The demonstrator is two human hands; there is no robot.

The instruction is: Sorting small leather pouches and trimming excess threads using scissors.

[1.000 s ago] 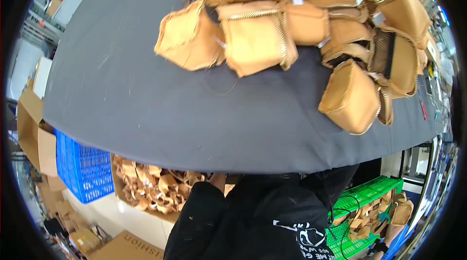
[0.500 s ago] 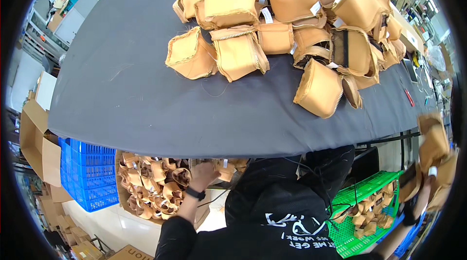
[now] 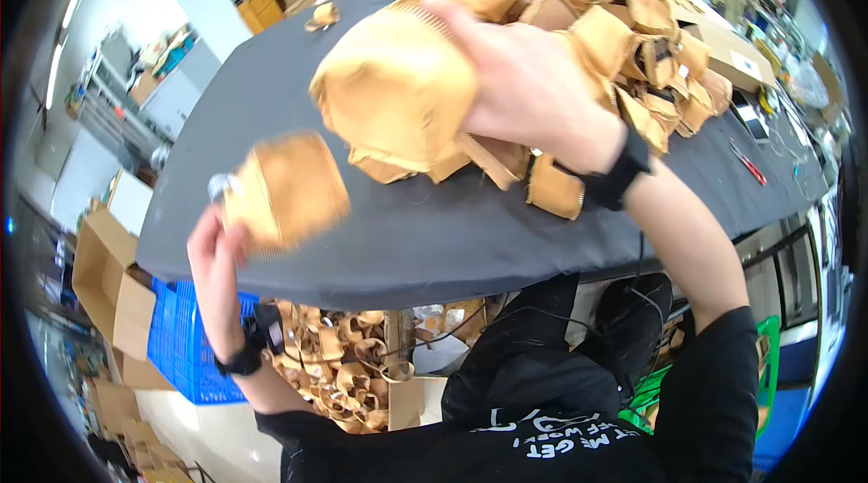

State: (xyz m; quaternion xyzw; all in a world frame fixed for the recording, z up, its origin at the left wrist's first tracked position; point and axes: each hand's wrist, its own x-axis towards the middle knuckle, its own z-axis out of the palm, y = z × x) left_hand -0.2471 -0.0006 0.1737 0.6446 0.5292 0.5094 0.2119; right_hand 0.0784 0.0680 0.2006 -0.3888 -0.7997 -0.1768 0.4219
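Note:
Over the near left of the table, my left hand (image 3: 215, 246) pinches the edge of a boxy tan fabric pouch (image 3: 297, 192), which is slightly blurred. A pale, roundish bit shows above the fingertips. My right hand (image 3: 538, 90) reaches across the table with its fingers closed round a larger-looking tan zippered pouch (image 3: 393, 90); the fingertips are hidden. Other tan pouches below this hand are partly covered by it. Behind and to the right of it, a heap of similar pouches (image 3: 601, 36) lies on the dark-covered table (image 3: 235, 112).
Below the table's near edge, a carton (image 3: 407, 402) stands by many small tan pieces (image 3: 339, 356). Blue crates (image 3: 185, 338) are at the left, a green crate (image 3: 768, 365) at the right. Red-handled pliers (image 3: 752, 167) lie on the table's right. A cable hangs near my lap.
My right hand has swung from the far right onto the table with tan pouches. My left hand has risen from above the carton and now holds a pouch. The view has shifted.

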